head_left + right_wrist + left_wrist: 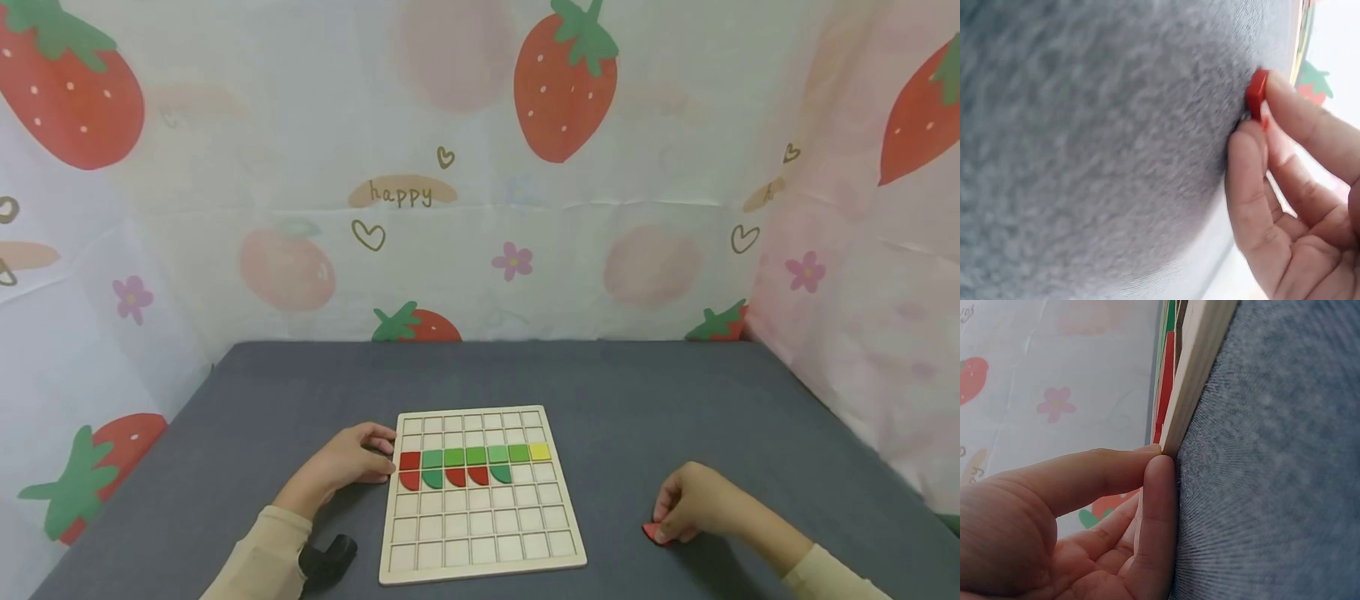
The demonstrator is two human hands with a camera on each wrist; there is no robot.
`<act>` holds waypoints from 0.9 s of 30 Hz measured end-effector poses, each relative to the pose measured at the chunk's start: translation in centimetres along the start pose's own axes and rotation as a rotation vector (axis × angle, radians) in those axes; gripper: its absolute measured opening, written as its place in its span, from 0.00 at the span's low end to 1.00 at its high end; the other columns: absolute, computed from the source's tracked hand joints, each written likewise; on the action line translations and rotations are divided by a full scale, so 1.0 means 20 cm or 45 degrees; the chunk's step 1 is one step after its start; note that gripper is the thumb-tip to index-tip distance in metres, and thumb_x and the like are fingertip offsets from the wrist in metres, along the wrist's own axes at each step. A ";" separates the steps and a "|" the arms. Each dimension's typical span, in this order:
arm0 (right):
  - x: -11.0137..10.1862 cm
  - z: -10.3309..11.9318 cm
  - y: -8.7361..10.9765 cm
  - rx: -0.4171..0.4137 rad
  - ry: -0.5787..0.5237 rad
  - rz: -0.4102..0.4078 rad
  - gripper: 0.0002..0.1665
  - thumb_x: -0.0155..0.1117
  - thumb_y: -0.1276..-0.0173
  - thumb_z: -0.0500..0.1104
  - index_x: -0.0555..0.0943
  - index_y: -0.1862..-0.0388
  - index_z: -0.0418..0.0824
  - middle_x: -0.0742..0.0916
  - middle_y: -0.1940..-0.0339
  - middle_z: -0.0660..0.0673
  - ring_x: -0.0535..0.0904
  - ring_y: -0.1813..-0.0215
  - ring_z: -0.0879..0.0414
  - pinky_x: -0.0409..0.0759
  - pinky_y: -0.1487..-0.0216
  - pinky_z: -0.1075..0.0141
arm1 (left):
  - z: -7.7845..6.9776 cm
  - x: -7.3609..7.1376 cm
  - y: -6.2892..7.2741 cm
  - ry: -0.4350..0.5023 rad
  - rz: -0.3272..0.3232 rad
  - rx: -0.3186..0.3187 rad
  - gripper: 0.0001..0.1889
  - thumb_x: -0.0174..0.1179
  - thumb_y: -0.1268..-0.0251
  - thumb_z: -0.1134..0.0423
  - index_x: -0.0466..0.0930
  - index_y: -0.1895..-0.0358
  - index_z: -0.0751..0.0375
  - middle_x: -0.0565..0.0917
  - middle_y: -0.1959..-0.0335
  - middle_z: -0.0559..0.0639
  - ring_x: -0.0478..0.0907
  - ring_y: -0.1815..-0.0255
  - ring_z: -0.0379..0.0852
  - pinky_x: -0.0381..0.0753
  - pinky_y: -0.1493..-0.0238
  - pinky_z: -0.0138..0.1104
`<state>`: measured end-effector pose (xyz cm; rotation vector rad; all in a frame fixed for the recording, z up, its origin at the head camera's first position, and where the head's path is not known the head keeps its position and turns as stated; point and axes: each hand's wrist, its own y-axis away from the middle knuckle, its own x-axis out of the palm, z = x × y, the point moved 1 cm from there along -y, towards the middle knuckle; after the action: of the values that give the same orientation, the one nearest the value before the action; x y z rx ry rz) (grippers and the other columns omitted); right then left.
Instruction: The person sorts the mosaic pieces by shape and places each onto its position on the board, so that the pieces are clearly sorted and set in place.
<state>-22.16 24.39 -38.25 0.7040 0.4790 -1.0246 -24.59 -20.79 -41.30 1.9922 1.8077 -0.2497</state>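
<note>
A square wooden grid board (480, 575) lies on the dark grey table, left of centre. One row holds square tiles: a red tile (410, 461), several green tiles (454, 457) and a yellow tile (540, 452). Below it run red and green quarter-circle pieces (456, 477). At the board's left edge, my left hand (348, 457) holds the rim with thumb and finger, which meet there in the left wrist view. Off to the right, my right hand (701, 502) pinches a red quarter-circle piece (655, 534) between thumb and fingers, close over the cloth.
Beside the left sleeve shows a black curved object (330, 560). Grey cloth (615, 400) covers the table. A strawberry-print curtain (480, 275) encloses the back and both sides.
</note>
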 end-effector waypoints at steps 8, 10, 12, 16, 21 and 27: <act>0.04 0.08 0.00 0.186 0.173 -0.133 0.09 0.79 0.53 0.31 0.85 0.76 0.35 0.85 0.78 0.45 0.83 0.76 0.56 0.85 0.72 0.64 | -0.01 -0.01 0.00 0.001 -0.012 -0.005 0.27 0.66 0.43 0.75 0.71 0.39 0.73 0.77 0.54 0.60 0.80 0.63 0.43 0.87 0.60 0.38; 0.04 0.08 0.00 0.191 0.174 -0.116 0.09 0.79 0.53 0.31 0.84 0.77 0.36 0.85 0.79 0.46 0.82 0.76 0.56 0.85 0.72 0.64 | 0.00 0.00 0.01 0.002 -0.017 -0.014 0.27 0.66 0.44 0.75 0.72 0.39 0.72 0.77 0.55 0.59 0.80 0.64 0.43 0.87 0.60 0.37; 0.04 0.06 0.00 0.165 0.134 -0.081 0.10 0.78 0.52 0.31 0.82 0.78 0.35 0.85 0.80 0.45 0.82 0.76 0.56 0.85 0.73 0.63 | 0.00 0.00 0.01 -0.002 -0.019 -0.018 0.27 0.67 0.45 0.75 0.72 0.39 0.72 0.77 0.56 0.59 0.80 0.64 0.43 0.87 0.61 0.37; 0.02 0.03 -0.01 0.054 -0.028 0.032 0.08 0.76 0.49 0.31 0.82 0.77 0.33 0.85 0.79 0.46 0.83 0.74 0.56 0.86 0.71 0.62 | 0.00 0.01 0.01 -0.005 -0.026 -0.024 0.27 0.67 0.45 0.74 0.73 0.40 0.71 0.77 0.56 0.59 0.80 0.64 0.43 0.87 0.61 0.37; 0.03 0.05 -0.07 -0.019 -0.219 0.094 0.06 0.73 0.44 0.31 0.84 0.71 0.30 0.86 0.78 0.47 0.83 0.74 0.58 0.87 0.68 0.62 | -0.01 0.01 0.02 -0.002 -0.033 -0.031 0.27 0.67 0.45 0.75 0.73 0.40 0.71 0.77 0.56 0.59 0.80 0.63 0.43 0.87 0.60 0.37; 0.09 0.15 -0.19 -0.049 -0.321 0.054 0.08 0.73 0.42 0.34 0.86 0.67 0.28 0.89 0.75 0.45 0.84 0.74 0.59 0.88 0.67 0.62 | 0.00 0.00 0.01 0.003 -0.032 -0.020 0.27 0.67 0.45 0.75 0.73 0.40 0.71 0.77 0.56 0.58 0.80 0.64 0.43 0.87 0.61 0.37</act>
<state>-24.65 19.84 -38.53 0.5393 0.2635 -1.0450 -24.37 -20.77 -41.33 1.9612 1.8312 -0.2404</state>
